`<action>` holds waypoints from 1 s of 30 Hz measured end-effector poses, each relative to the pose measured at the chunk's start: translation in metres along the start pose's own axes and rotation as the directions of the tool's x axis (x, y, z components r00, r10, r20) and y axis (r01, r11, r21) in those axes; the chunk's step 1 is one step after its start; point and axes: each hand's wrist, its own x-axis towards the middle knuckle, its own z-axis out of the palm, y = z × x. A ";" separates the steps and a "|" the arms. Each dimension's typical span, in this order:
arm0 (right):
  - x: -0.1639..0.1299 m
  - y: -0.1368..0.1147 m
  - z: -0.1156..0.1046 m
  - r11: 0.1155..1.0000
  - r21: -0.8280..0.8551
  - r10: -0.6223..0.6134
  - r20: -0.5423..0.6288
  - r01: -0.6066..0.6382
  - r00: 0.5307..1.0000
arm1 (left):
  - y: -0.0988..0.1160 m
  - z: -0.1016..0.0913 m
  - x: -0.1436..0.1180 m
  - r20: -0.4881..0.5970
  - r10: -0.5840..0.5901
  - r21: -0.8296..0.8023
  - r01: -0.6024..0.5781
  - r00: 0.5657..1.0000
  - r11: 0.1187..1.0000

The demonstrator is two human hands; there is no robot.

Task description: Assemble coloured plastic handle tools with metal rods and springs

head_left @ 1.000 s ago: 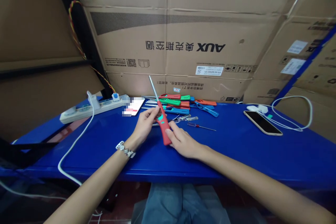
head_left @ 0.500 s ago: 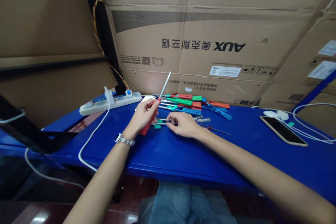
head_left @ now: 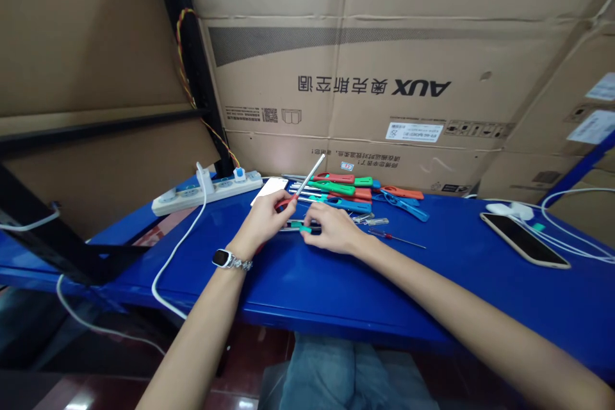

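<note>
My left hand (head_left: pixel 262 225) grips a red long-nosed lighter (head_left: pixel 307 179); its metal tube points up and to the right, and most of the red body is hidden in the hand. My right hand (head_left: pixel 331 229) rests on the blue table (head_left: pixel 432 275) just right of it, fingers pinched on a small teal and metal part (head_left: pixel 302 227). Behind both hands lies a pile of red, green and blue lighters (head_left: pixel 348 189). A thin red-handled screwdriver (head_left: pixel 396 239) lies to the right of my right hand.
A white power strip (head_left: pixel 204 191) with a white cable sits at the back left. A white phone (head_left: pixel 269 191) lies near it. A dark phone (head_left: pixel 523 239) and white charger cables (head_left: pixel 567 218) lie at the right. Cardboard boxes (head_left: pixel 384 77) wall the back.
The lighter went from both hands to my left hand alone, its tube tilting over to the right. My right hand let go and pinched the small teal part on the table.
</note>
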 end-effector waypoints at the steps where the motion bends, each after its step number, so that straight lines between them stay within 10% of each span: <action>1: -0.006 0.005 -0.004 0.989 0.119 0.088 -0.041 -0.083 0.995 | 0.000 0.001 0.000 0.024 0.027 0.023 -0.028 0.999 0.999; 6: -0.041 0.032 -0.034 0.574 0.771 0.462 -0.025 -0.278 0.887 | 0.008 0.011 -0.004 0.195 0.194 0.136 -0.223 0.961 0.965; 12: -0.069 0.049 -0.054 0.160 0.984 0.674 -0.051 -0.078 0.737 | 0.017 0.023 -0.009 0.339 0.295 0.203 -0.376 0.893 0.904; 25: -0.069 0.053 -0.050 0.515 0.856 0.593 -0.322 -0.039 0.738 | 0.018 0.026 -0.011 0.392 0.270 0.251 -0.385 0.879 0.888; 30: -0.068 0.049 -0.047 0.508 0.861 0.553 -0.294 -0.036 0.780 | 0.019 0.026 -0.014 0.387 0.276 0.272 -0.395 0.880 0.878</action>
